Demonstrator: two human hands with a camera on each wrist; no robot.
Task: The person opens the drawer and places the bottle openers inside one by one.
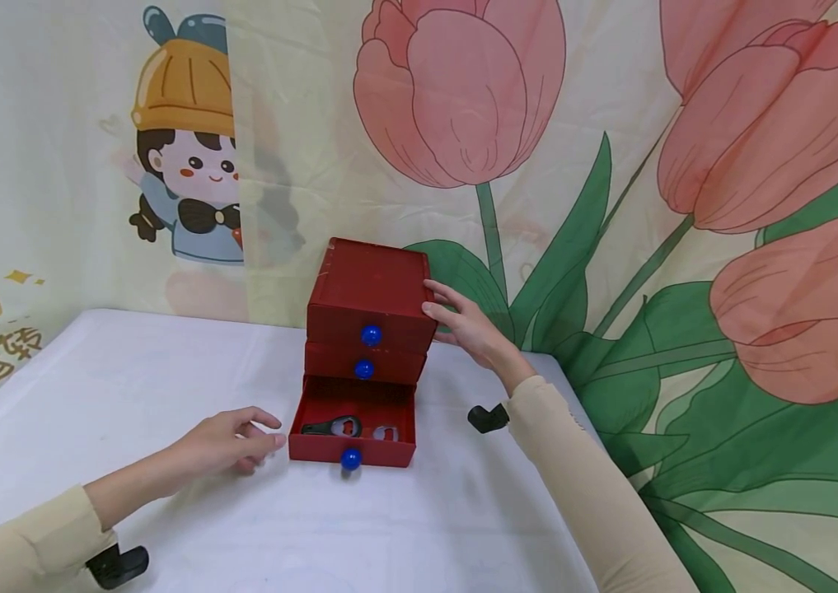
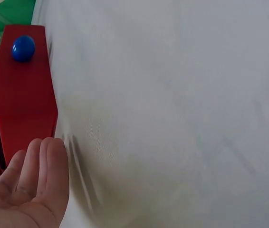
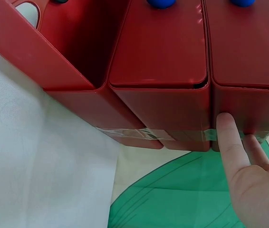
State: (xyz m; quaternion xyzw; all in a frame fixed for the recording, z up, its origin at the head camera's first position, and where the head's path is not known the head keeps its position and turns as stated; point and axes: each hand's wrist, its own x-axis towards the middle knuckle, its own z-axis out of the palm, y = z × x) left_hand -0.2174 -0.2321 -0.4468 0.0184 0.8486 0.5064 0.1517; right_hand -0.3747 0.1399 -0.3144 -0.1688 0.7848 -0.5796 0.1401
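Observation:
A red three-drawer box (image 1: 370,280) with blue ball knobs stands on the table. Its bottom drawer (image 1: 381,453) is pulled out, while the upper two are in. Inside the drawer lie a black-handled tool (image 1: 320,428) with a rounded, light-rimmed end and a small silvery curved piece (image 1: 379,431); their exact kinds are unclear. My right hand (image 1: 474,329) rests its fingertips against the box's upper right side, fingers extended. Beside the drawer's front left corner is my left hand (image 1: 222,445), its fingers loosely bent and holding nothing; contact with the drawer is hard to tell.
A white cloth (image 1: 189,362) covers the table. Behind the box hangs a backdrop printed with large tulips (image 1: 463,91) and a cartoon figure (image 1: 196,165). Clear tape (image 3: 153,134) runs across the box's side.

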